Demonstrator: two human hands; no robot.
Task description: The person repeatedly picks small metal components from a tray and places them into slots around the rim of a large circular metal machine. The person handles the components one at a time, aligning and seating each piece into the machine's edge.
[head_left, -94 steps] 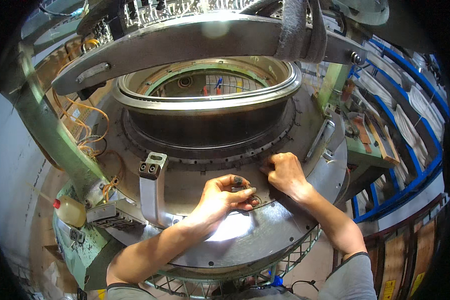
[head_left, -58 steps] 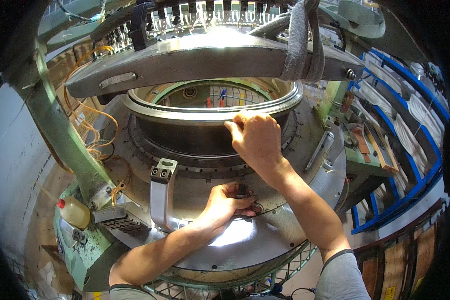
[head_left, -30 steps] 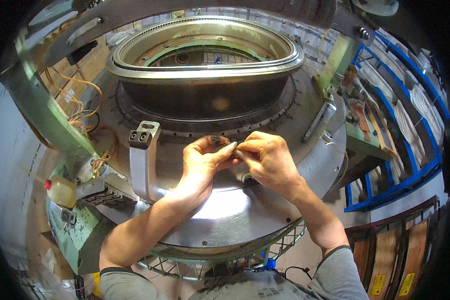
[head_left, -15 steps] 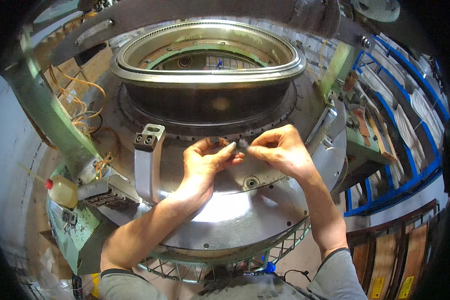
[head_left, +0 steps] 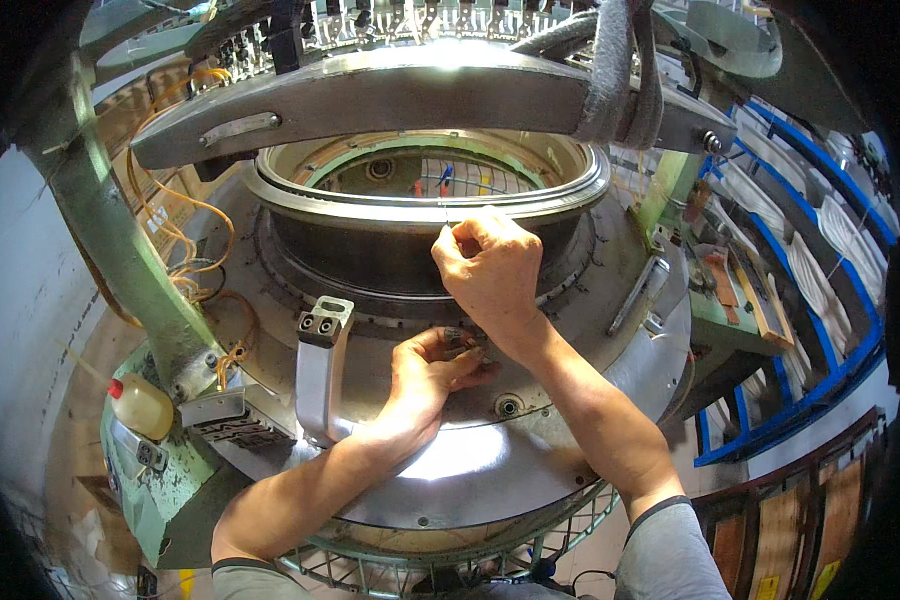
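Note:
A large round knitting machine fills the view, with a shiny steel cylinder (head_left: 370, 255) ringed by a slotted needle bed (head_left: 270, 300). My right hand (head_left: 490, 265) is raised to the cylinder's upper rim (head_left: 300, 205), thumb and fingers pinched on what looks like a thin metal needle. My left hand (head_left: 425, 375) rests lower on the grey machine plate (head_left: 470, 470), its fingertips closed on a small bunch of dark metal needles (head_left: 457, 343) just under my right wrist.
A grey upright bracket (head_left: 318, 375) stands left of my left hand. A curved steel arm (head_left: 370, 95) crosses above the cylinder. A small yellow oil bottle with a red cap (head_left: 140, 405) and orange wires (head_left: 185, 230) lie at the left. Blue racks (head_left: 810, 300) run along the right.
My right hand has left my left hand and risen to the cylinder's rim. My left hand stays low on the plate with the small metal pieces.

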